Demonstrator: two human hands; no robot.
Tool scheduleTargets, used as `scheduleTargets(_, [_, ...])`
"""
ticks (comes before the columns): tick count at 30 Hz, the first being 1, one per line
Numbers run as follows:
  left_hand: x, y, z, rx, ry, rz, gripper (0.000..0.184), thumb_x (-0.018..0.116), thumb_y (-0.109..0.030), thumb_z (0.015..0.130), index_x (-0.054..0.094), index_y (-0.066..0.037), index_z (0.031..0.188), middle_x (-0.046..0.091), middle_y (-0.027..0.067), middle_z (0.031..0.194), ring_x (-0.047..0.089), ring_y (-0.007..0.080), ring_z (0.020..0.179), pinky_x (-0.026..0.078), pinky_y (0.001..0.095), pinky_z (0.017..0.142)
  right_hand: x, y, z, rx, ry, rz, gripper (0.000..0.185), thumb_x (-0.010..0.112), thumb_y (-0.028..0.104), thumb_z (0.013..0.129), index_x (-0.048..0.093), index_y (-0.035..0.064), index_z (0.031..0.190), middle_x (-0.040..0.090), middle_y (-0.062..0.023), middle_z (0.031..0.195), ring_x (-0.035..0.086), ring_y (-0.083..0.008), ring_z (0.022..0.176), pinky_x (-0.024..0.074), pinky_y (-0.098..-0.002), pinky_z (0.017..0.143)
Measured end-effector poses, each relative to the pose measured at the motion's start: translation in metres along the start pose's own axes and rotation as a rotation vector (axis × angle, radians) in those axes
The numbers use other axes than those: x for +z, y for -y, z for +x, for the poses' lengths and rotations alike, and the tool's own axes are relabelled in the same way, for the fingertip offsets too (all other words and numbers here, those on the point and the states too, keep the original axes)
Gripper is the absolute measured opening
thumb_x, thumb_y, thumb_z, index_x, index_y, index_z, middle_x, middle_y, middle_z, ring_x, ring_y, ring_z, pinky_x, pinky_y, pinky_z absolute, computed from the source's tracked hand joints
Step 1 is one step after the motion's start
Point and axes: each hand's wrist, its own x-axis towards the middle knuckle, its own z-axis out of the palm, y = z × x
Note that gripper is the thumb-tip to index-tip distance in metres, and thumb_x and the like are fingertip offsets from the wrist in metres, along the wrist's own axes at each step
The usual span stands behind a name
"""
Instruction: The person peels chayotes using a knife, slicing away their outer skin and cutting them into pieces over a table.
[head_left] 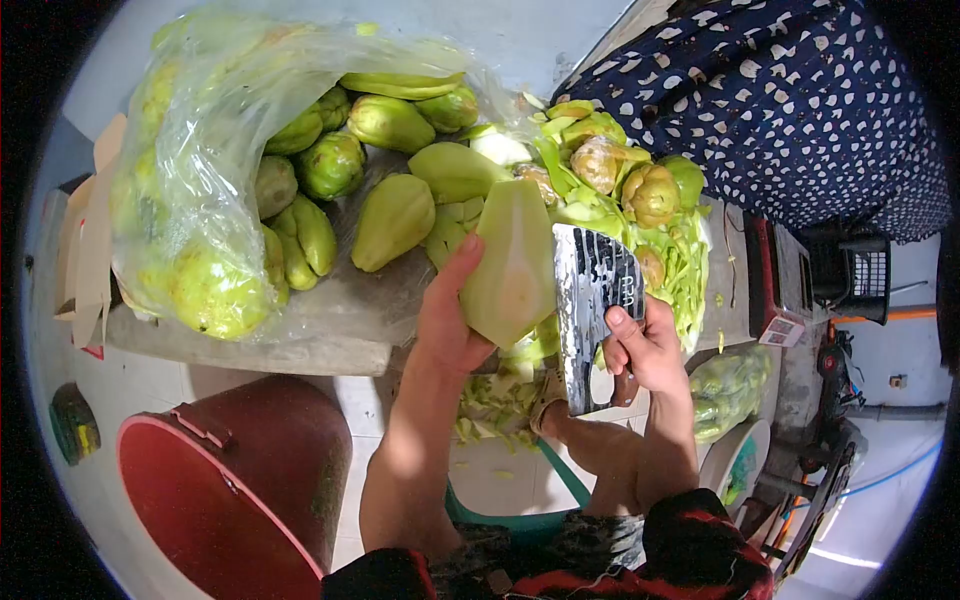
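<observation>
My left hand (pixel 455 305) is wrapped round a pale, peeled chayote half (pixel 512 265), its cut face turned up toward the camera. Close on its right, my right hand (pixel 645 345) grips a wide, dark-stained knife (pixel 590 300) with a slotted blade held upright. Behind them on the grey table (pixel 340 325) lie green chayotes (pixel 393 222), some of them peeled. Green peelings (pixel 690 290) and brownish chayotes (pixel 650 195) are heaped to the right of the knife.
A clear plastic bag (pixel 210 200) of chayotes covers the table's left part. Below it stands a red bucket (pixel 240 480). Dotted dark-blue cloth (pixel 770 110) hangs at the upper right. A filled bag (pixel 730 390) sits at the lower right, and peelings (pixel 495 410) lie on the floor.
</observation>
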Motion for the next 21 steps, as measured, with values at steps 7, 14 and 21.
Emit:
scheduleTargets(7, [0.002, 0.017, 0.004, 0.014, 0.025, -0.014, 0.053, 0.055, -0.042, 0.091, 0.053, -0.004, 0.127, 0.063, 0.0129, 0.111, 0.064, 0.0273, 0.097, 0.052, 0.0444, 0.087, 0.010, -0.010, 0.004, -0.084, -0.073, 0.112, 0.025, 0.060, 0.025, 0.096, 0.048, 0.0045, 0.087, 0.044, -0.0001, 0.051, 0.044, -0.0103, 0.038, 0.0376, -0.0264, 0.038])
scheduleTargets(14, [0.020, 0.019, 0.002, 0.010, -0.010, 0.105, 0.051, 0.056, -0.036, 0.093, 0.048, -0.005, 0.132, 0.060, 0.0069, 0.110, 0.061, 0.0172, 0.098, 0.050, 0.0323, 0.084, 0.010, -0.010, 0.003, -0.081, -0.064, 0.136, 0.021, 0.059, 0.024, 0.097, 0.049, 0.0063, 0.094, 0.039, 0.0002, 0.053, 0.039, -0.0104, 0.039, 0.0390, -0.0283, 0.037])
scheduleTargets(21, [0.022, 0.026, 0.005, 0.079, -0.033, 0.092, 0.047, 0.055, -0.038, 0.092, 0.054, -0.002, 0.123, 0.064, 0.0124, 0.106, 0.065, 0.0251, 0.092, 0.053, 0.0400, 0.084, 0.014, -0.011, 0.007, -0.079, -0.116, 0.199, 0.028, 0.059, 0.027, 0.097, 0.049, 0.0042, 0.084, 0.043, -0.0004, 0.048, 0.044, -0.0110, 0.038, 0.0395, -0.0266, 0.038])
